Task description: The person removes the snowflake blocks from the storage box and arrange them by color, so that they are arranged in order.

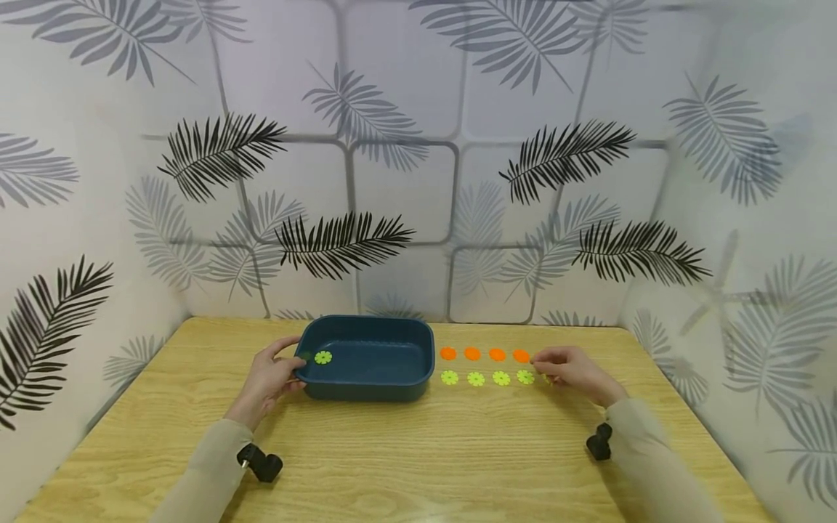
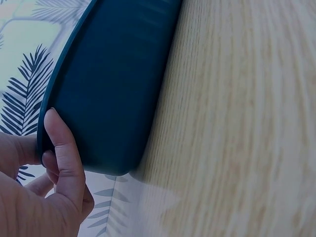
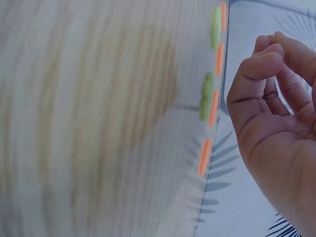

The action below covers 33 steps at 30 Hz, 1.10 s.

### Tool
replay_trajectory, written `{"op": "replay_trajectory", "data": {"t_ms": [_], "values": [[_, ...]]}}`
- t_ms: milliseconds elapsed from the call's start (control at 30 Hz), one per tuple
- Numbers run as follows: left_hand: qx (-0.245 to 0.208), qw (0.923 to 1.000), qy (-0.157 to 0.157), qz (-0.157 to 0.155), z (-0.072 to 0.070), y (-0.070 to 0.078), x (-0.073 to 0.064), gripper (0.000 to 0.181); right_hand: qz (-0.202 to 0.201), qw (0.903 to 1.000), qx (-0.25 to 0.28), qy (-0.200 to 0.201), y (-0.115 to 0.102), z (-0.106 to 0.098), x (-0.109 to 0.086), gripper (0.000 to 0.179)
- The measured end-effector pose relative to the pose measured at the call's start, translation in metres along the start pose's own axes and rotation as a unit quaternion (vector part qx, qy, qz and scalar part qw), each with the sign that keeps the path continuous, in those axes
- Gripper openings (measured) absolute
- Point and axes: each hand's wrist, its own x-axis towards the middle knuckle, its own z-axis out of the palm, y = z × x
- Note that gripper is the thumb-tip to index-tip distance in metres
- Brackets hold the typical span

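In the head view, a dark blue rectangular bin (image 1: 366, 393) stands on the wooden table. My left hand (image 1: 271, 378) grips its left end, with the thumb over the rim; the left wrist view shows fingers against the outer wall of the bin (image 2: 108, 89). A yellow-green flower-shaped piece (image 1: 323, 357) lies inside. My right hand (image 1: 575, 370) is at the right end of two rows: orange pieces (image 1: 497, 354) behind, yellow-green pieces (image 1: 500, 378) in front. Its fingers are curled, tips together, in the right wrist view (image 3: 271, 108). Whether a small piece is between them is hidden.
The light wood table (image 1: 418, 450) meets a wall (image 1: 405, 181) with a leaf pattern behind and at both sides. One yellow-green piece (image 1: 548, 378) is partly covered by the right hand. A small black device (image 1: 261, 463) sits on the left wrist.
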Motion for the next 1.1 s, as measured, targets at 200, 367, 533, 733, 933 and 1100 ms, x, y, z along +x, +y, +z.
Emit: {"op": "replay_trajectory", "data": {"t_ms": [200,367,533,733,933,1100], "values": [[0.001,1.0000,0.003,-0.001,-0.001,0.000,0.000,0.056,-0.010,0.9994,0.016,-0.028,-0.008,0.009,0.003,0.042],[-0.001,1.0000,0.002,0.000,-0.001,0.000,0.001,0.056,-0.014,0.9973,0.042,-0.059,-0.017,0.020,0.007,0.043],[-0.002,1.0000,0.001,-0.001,-0.001,0.000,0.001,0.056,-0.007,0.9946,0.054,-0.089,-0.029,0.037,0.014,0.044],[0.000,1.0000,0.000,0.000,-0.001,0.003,-0.001,0.055,-0.023,0.9902,0.046,-0.130,-0.046,0.061,0.020,0.044],[0.001,1.0000,-0.002,0.001,-0.001,0.002,-0.001,0.055,-0.056,0.9882,0.054,-0.132,-0.061,0.085,0.027,0.044],[0.001,1.0000,0.001,0.001,-0.001,0.000,0.000,0.055,-0.073,0.9848,0.086,-0.132,-0.072,0.107,0.033,0.043]]}}
